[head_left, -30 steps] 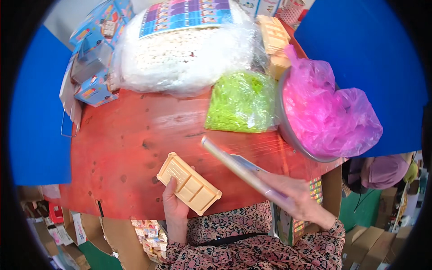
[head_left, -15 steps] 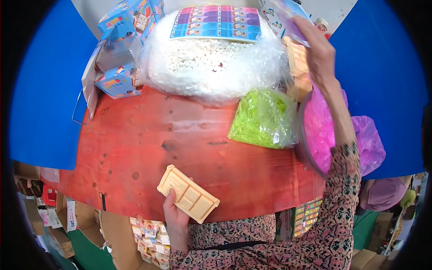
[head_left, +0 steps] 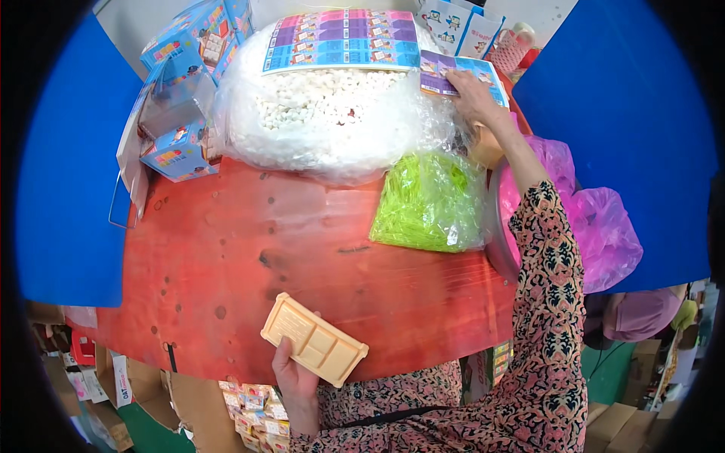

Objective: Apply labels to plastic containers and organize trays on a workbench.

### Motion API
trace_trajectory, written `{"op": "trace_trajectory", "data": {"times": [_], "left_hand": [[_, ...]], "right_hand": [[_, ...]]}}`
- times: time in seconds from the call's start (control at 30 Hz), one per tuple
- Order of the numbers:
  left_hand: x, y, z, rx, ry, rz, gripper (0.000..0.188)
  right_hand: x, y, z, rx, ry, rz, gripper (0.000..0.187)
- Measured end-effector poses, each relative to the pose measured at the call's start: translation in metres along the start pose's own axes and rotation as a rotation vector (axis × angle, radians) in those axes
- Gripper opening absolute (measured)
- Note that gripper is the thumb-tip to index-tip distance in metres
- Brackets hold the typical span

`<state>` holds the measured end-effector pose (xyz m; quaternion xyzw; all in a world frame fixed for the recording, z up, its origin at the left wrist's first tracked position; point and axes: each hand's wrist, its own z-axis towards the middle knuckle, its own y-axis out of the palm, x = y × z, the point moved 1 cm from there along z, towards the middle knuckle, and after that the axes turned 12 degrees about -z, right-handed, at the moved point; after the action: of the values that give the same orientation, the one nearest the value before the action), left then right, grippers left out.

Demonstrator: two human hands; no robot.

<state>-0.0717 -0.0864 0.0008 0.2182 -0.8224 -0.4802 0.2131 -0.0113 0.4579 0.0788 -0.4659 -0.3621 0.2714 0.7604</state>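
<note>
My left hand (head_left: 297, 377) grips a cream plastic tray (head_left: 321, 340) with moulded compartments, held tilted over the table's near edge, thumb on top. At the far right my right arm is stretched out. The fingers of my right hand (head_left: 479, 102) are closed on the lower edge of a purple and blue printed sheet (head_left: 487, 74); the thumb is hidden. Beneath that hand a cream plastic piece (head_left: 485, 147) shows in part. Just left of the sheet is a large clear bag of white pellets (head_left: 317, 113), with another printed sheet (head_left: 340, 38) lying on it.
A bag of bright green strands (head_left: 430, 204) lies on the red table (head_left: 249, 257). Beside it stands a grey basin (head_left: 502, 241) with pink plastic bags (head_left: 604, 234). Blue printed boxes (head_left: 177, 151) stand far left. Cardboard boxes (head_left: 200, 400) and small packets (head_left: 257, 415) are below the table.
My right hand has moved left and lowered the printed sheet beside the pellet bag. My left hand still holds the tray, now slightly lower in view. The whole view has shifted a little.
</note>
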Motion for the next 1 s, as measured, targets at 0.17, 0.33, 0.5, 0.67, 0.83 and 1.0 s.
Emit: {"op": "trace_trajectory", "data": {"times": [0.17, 0.33, 0.5, 0.67, 0.83, 1.0], "left_hand": [[-0.013, 0.033, 0.006, -0.152, -0.087, -0.093, 0.061], [-0.016, 0.029, 0.018, -0.204, -0.069, -0.174, 0.057], [-0.022, 0.036, 0.022, -0.147, 0.01, -0.112, 0.055], [-0.025, 0.038, 0.019, -0.245, -0.005, -0.004, 0.051], [-0.026, 0.042, 0.017, -0.087, 0.038, 0.157, 0.056], [-0.036, 0.052, 0.015, -0.248, 0.097, 0.37, 0.077]], "right_hand": [[0.026, -0.028, 0.0, -0.05, -0.025, -0.023, 0.057], [-0.08, -0.132, -0.073, 0.049, -0.183, 0.337, 0.044], [-0.192, -0.19, -0.173, -0.509, -0.265, 0.907, 0.057], [-0.231, -0.159, -0.213, -0.476, -0.1, 1.218, 0.047], [-0.242, -0.148, -0.225, -0.507, 0.151, 1.529, 0.035], [-0.252, -0.16, -0.228, 0.084, -0.168, 0.945, 0.04]]}}
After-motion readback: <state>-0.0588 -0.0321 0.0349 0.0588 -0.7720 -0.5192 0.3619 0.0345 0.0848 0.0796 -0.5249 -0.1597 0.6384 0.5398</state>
